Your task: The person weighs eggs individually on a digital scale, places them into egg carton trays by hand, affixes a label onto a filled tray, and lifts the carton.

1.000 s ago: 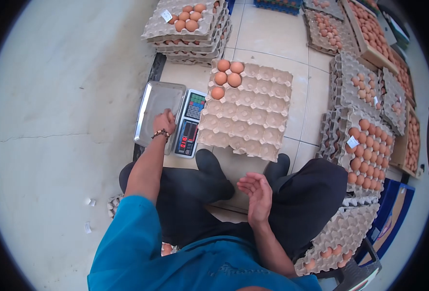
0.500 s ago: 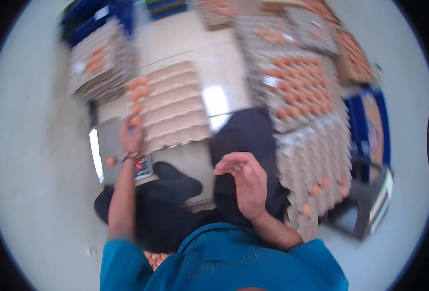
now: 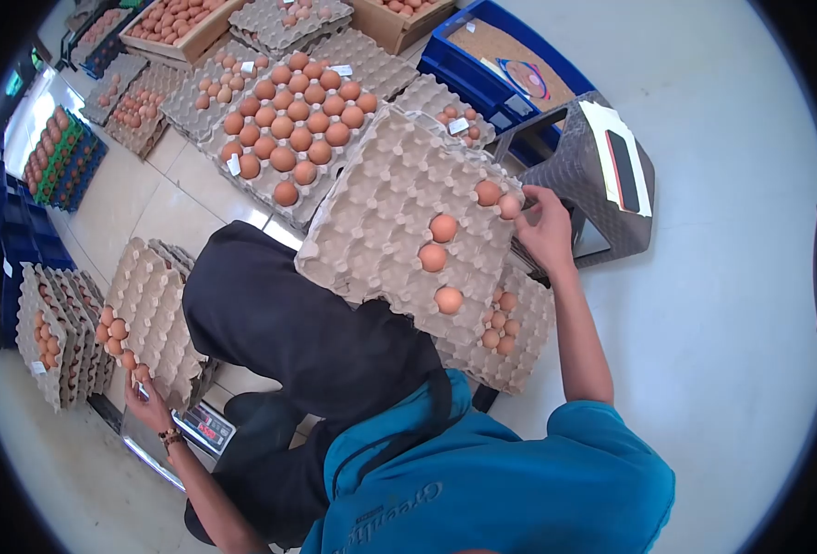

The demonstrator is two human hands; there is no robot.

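Observation:
My left hand is at the near edge of a grey cardboard egg tray, its fingers closed on a brown egg at the end of a short row. Below that wrist lies a digital scale with a red lit display. On the other side, my right hand pinches a paler egg at the edge of another egg tray. Several brown eggs sit scattered in this tray, one of them right beside the pinched one.
A full tray of eggs stands beyond my knee. Stacked trays rise at the left. A wooden crate of eggs and a blue bin are at the back. A dark stool holding a phone stands right.
The view has swung to the right. My right hand has gone from open above my lap to an egg in the right tray. My left hand stays at the left tray's edge.

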